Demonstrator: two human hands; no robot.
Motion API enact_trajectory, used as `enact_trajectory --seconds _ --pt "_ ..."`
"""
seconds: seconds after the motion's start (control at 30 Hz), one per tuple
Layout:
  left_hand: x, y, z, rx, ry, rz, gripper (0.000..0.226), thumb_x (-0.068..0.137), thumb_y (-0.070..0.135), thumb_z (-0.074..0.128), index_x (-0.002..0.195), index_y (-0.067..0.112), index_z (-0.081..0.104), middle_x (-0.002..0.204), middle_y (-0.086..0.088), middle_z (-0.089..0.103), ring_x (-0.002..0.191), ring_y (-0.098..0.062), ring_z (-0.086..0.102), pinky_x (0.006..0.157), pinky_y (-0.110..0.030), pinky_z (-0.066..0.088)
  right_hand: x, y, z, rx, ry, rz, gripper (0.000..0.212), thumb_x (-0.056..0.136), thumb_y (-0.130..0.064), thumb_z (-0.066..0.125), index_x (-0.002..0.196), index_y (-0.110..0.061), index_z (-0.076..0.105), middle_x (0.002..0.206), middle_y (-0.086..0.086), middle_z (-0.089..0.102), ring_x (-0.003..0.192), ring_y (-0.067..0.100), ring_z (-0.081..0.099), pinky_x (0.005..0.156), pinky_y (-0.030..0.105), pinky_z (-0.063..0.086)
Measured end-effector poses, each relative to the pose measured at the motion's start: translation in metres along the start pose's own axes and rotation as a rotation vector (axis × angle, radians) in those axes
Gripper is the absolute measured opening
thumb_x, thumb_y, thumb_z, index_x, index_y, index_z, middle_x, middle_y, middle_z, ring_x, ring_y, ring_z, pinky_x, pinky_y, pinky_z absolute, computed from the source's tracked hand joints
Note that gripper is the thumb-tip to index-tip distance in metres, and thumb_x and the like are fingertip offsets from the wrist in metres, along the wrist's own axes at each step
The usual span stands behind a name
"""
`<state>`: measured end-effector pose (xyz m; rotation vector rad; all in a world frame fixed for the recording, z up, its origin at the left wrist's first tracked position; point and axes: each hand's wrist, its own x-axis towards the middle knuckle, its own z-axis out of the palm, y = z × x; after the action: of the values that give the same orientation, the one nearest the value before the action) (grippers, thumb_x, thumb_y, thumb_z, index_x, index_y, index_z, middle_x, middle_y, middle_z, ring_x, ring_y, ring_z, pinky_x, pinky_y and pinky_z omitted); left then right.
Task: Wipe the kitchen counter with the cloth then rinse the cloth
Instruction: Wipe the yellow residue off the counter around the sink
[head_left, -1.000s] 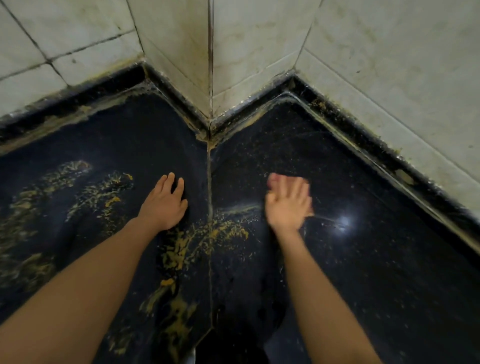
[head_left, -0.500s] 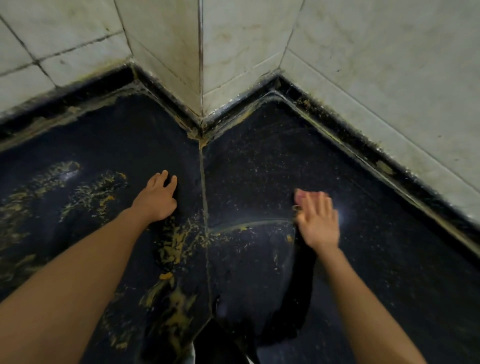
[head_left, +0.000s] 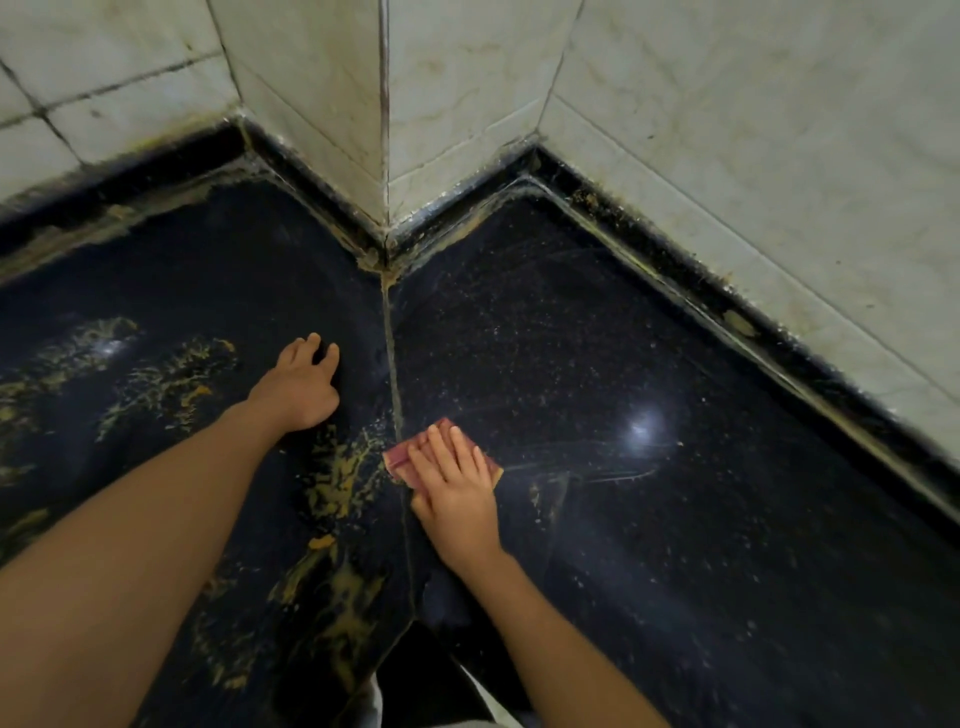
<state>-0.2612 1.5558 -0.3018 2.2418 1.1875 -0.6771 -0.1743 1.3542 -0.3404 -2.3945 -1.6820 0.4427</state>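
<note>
The left hand (head_left: 298, 387) rested palm down on the black counter (head_left: 649, 519), left of the grout seam (head_left: 397, 395); its fingers were loosely curled, close together, and clamped on nothing. Yellow residue (head_left: 337, 478) streaked the counter to the left of the seam, from the far left edge of the view up to the seam itself.

The cloth (head_left: 402, 460), a reddish folded pad, lay flat on the counter just right of the seam, with its left corner touching the seam line. Its long axis ran from near-left to far-right, diagonal to the seam. The right hand (head_left: 457, 493) pressed flat on top of it, fingers extended and close together, pointing away and slightly left; most of the cloth was hidden under the palm.

Half a second earlier the right hand had been further right and further from the seam, and the cloth had barely shown beneath it; the hand had since travelled left to the seam. The left hand had kept nearly the same position.

To the right of the cloth the counter was open, dark surface with fine specks and one light reflection (head_left: 644, 428), up to the raised black edge (head_left: 753, 322) under the tiled wall (head_left: 753, 130). A projecting wall corner (head_left: 385, 156) met the counter at the far end of the seam.
</note>
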Motion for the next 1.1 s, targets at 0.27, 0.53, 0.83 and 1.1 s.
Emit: enact_trajectory --seconds 0.27,0.53,0.83,1.1 --pt "0.000 0.001 0.002 0.008 0.003 0.002 0.064 0.096 0.017 0.032 0.148 0.013 -0.004 0.154 -0.009 -0.017 0.142 -0.026 -0.014 0.115 -0.040 0.007 0.005 0.093 -0.091 0.951 0.247 0.471 0.030 0.093 0.001 0.042 0.119 -0.005 0.057 0.060 -0.013 0.063 0.041 -0.003 0.046 0.042 0.012 0.039" --pt "0.006 -0.002 0.006 0.034 0.002 -0.009 0.065 0.096 0.017 0.033 0.148 0.013 -0.007 0.154 -0.008 -0.018 0.142 -0.026 -0.015 0.115 -0.038 0.008 -0.016 0.297 -0.124 0.281 0.377 0.904 0.043 0.091 -0.029 0.041 0.133 -0.028 0.047 0.140 0.007 0.047 0.115 0.021 0.049 0.097 0.039 0.036" --pt "0.003 0.001 0.002 0.023 -0.015 -0.012 0.065 0.096 0.019 0.034 0.148 0.013 -0.005 0.154 -0.009 -0.017 0.142 -0.026 -0.015 0.116 -0.039 0.008 -0.003 0.176 -0.053 0.133 0.206 0.601 0.045 0.094 -0.037 0.026 0.124 -0.024 0.058 0.153 0.003 0.025 0.143 0.027 0.014 0.112 0.050 0.008" --pt "-0.006 0.002 -0.003 -0.015 -0.028 0.007 0.063 0.096 0.017 0.031 0.148 0.013 -0.003 0.155 -0.009 -0.016 0.142 -0.028 -0.014 0.116 -0.041 0.007 -0.069 -0.003 -0.023 0.683 -0.162 0.061 0.043 0.099 -0.037 0.025 0.118 -0.019 0.059 0.127 -0.012 0.058 0.126 -0.006 0.033 0.110 0.026 0.022"
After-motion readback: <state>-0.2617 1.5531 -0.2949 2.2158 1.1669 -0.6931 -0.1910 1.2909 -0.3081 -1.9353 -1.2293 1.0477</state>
